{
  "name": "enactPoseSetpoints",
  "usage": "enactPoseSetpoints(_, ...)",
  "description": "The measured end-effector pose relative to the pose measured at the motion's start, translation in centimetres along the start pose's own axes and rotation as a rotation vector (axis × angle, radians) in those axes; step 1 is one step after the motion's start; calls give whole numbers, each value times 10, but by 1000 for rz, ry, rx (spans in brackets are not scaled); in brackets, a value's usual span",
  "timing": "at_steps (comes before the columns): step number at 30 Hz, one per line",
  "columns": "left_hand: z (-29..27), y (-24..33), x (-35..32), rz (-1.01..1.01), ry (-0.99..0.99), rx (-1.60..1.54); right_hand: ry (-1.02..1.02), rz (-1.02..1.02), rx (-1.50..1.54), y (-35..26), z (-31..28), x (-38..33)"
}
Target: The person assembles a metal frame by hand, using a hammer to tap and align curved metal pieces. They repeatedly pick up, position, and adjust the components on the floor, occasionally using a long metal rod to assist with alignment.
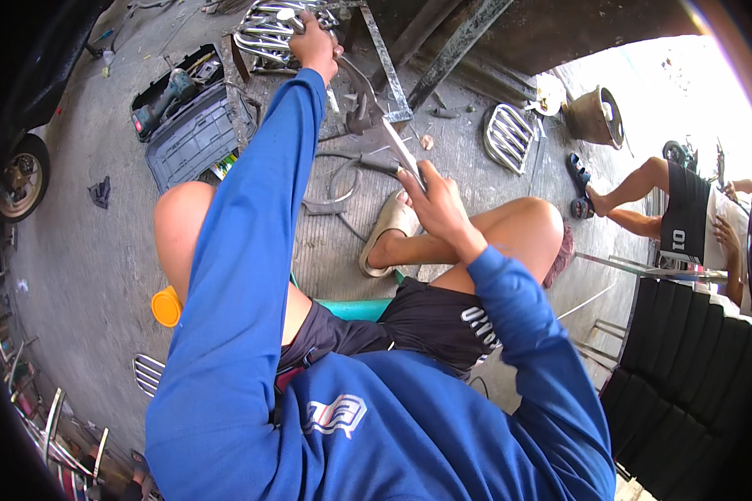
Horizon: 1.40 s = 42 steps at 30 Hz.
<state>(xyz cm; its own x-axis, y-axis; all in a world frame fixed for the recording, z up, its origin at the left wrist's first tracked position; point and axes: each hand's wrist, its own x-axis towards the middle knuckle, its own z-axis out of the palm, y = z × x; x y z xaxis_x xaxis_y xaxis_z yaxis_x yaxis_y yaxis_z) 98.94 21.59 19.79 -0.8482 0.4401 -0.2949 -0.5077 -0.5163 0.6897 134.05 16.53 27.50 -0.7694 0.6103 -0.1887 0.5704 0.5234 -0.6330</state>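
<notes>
Chromed scrollwork grille (269,32), curved bars, lies on the concrete floor (83,250); our left hand (313,43) grips its edge. Right hand (437,204), fingers closed, holds a flat metal strip (401,150).

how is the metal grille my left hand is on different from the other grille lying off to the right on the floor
The grille at the top is under the left hand, partly covered by it and cut off by the picture's edge; the grille on the right lies alone, untouched and fully in view. The top one sits beside the open grey tool case; the right one lies near a brown pot. Both are shiny curved metal bars in a frame.
</notes>
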Motion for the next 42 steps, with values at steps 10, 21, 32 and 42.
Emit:
enactPoseSetpoints(10,30,184,15,417,73,109,-616,-21,-504,49,68,25)
enactPoseSetpoints(21,-21,275,-106,702,166,360,-399,-95,-421,98,305,20)
enactPoseSetpoints(32,-34,276,-109,603,58,393,-429,-461,-777,109,321,84)
enactPoseSetpoints(42,-42,280,-94,688,29,433,-472,27,-4,-3,169,83)
